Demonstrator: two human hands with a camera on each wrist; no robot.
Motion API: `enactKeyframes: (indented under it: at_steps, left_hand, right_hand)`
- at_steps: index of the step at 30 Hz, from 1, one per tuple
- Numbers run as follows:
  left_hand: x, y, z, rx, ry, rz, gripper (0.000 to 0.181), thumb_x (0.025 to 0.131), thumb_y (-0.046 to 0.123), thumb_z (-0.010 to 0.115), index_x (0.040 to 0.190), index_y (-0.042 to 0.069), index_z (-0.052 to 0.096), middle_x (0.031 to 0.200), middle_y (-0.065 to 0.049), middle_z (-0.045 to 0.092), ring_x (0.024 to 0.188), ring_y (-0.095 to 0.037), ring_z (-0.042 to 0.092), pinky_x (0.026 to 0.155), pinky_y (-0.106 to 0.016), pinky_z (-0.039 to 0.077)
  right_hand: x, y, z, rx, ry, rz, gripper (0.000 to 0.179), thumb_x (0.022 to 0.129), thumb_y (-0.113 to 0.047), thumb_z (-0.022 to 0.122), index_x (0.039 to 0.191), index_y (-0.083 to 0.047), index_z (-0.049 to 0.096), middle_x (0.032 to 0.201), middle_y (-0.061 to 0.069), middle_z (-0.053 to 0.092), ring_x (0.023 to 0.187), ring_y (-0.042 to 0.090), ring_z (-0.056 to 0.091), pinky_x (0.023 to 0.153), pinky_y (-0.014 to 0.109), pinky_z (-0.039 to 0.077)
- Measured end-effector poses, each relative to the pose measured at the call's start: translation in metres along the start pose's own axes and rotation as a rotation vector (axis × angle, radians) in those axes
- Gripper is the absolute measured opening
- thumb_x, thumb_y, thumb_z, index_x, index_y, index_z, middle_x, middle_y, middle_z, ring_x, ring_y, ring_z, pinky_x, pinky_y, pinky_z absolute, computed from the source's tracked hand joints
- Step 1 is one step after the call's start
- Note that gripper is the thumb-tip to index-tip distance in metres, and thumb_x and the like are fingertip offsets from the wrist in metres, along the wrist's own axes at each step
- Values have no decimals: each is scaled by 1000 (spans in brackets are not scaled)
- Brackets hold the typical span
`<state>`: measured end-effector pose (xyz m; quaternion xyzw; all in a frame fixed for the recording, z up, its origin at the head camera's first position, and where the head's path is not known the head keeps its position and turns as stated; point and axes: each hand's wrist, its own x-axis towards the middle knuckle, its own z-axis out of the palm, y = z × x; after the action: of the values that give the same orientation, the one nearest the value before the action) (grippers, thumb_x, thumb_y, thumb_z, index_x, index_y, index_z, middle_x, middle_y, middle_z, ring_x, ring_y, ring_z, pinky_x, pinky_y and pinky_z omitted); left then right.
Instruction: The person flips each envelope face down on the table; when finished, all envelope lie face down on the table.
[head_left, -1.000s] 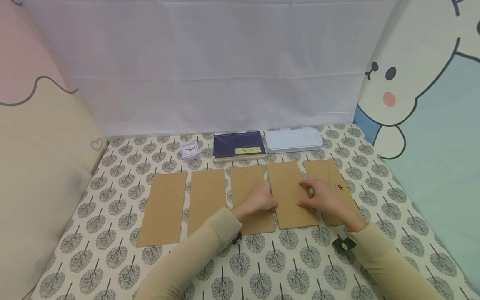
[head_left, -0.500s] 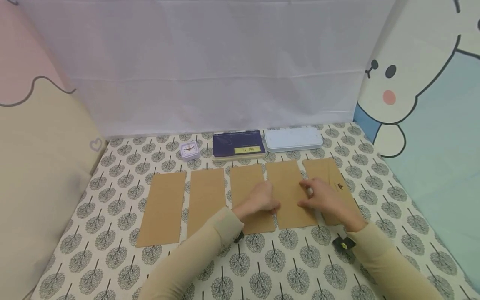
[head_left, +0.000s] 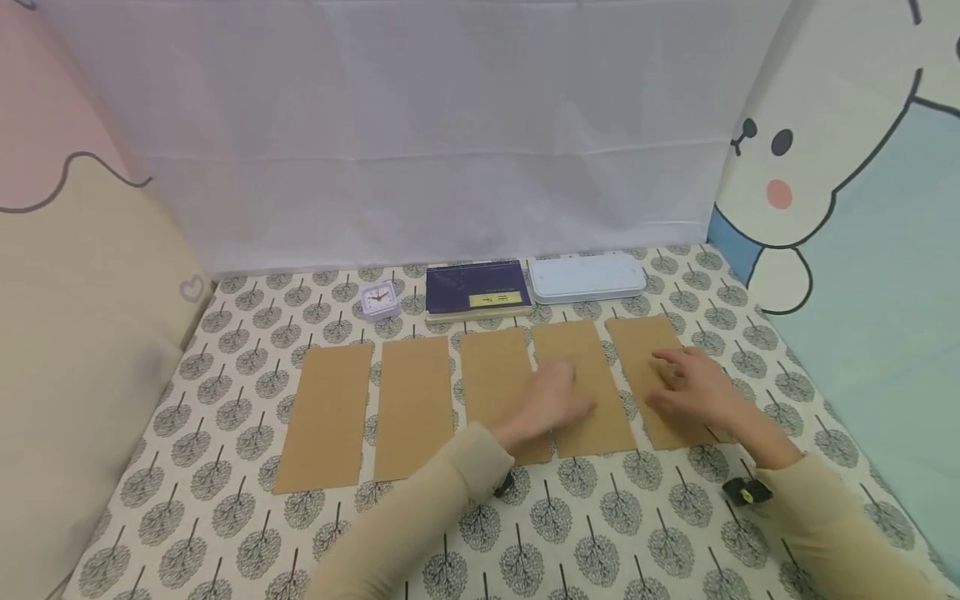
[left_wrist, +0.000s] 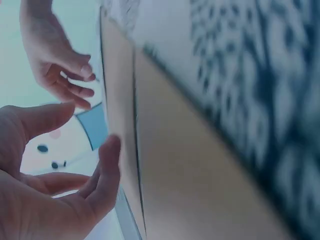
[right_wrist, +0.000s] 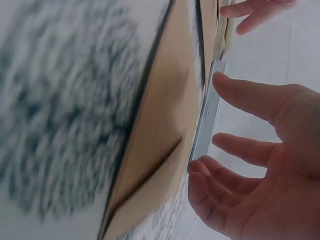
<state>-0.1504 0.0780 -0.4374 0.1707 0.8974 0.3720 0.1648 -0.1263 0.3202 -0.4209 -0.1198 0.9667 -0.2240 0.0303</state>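
Several brown kraft paper envelopes lie flat in a row on the patterned cloth. Over the fourth envelope from the left (head_left: 573,342) and the edge of the third envelope (head_left: 491,354) hovers my left hand (head_left: 551,400), its fingers loosely bent around nothing. My right hand (head_left: 697,387) is above the rightmost envelope (head_left: 641,342), thumb and fingers apart and holding nothing. In the right wrist view that envelope (right_wrist: 160,110) shows the slanted edge of its flap. Both hands appear raised off the paper in the wrist views.
Behind the row stand a small lilac clock (head_left: 380,300), a dark blue book (head_left: 476,287) and a pale pencil case (head_left: 587,277). Further left lie the second envelope (head_left: 414,400) and the leftmost envelope (head_left: 326,417). Fabric walls enclose the back and sides.
Both hands have moved right: the left from the gap between the third and fourth envelopes, the right from the fourth envelope's edge to the rightmost one. The envelopes have not visibly moved.
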Motion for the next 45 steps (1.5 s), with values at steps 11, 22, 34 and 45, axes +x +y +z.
enactKeyframes:
  at_steps: [11, 22, 34, 45]
  left_hand:
    - [14, 20, 22, 193, 22, 196, 74, 81, 30, 75, 143, 5, 42, 132, -8, 53, 118, -19, 47, 97, -29, 40]
    - [37, 29, 33, 256, 1, 244, 19, 76, 20, 77, 74, 10, 60, 81, 1, 54, 70, -12, 48, 55, -20, 42]
    - [44, 37, 44, 343, 23, 232, 28, 67, 7, 74, 55, 12, 49, 73, 1, 48, 64, -12, 44, 50, -20, 38]
    - [46, 45, 46, 352, 14, 174, 27, 68, 8, 75, 56, 13, 51, 73, 1, 50, 59, -11, 47, 43, -21, 41]
  right_hand:
    - [-10, 34, -13, -83, 10, 30, 72, 83, -30, 75, 130, 14, 45, 108, 31, 53, 90, 41, 55, 66, 52, 48]
    - [-4, 45, -13, 12, -55, 141, 71, 85, -33, 72, 126, 19, 45, 113, 39, 53, 92, 47, 58, 68, 51, 51]
    - [-4, 46, -14, -26, -69, 273, 66, 85, -37, 70, 120, 16, 52, 105, 34, 57, 87, 43, 58, 66, 49, 51]
    - [-6, 49, -18, 84, -91, 293, 69, 84, -41, 71, 122, 13, 53, 111, 32, 56, 91, 40, 58, 69, 45, 52]
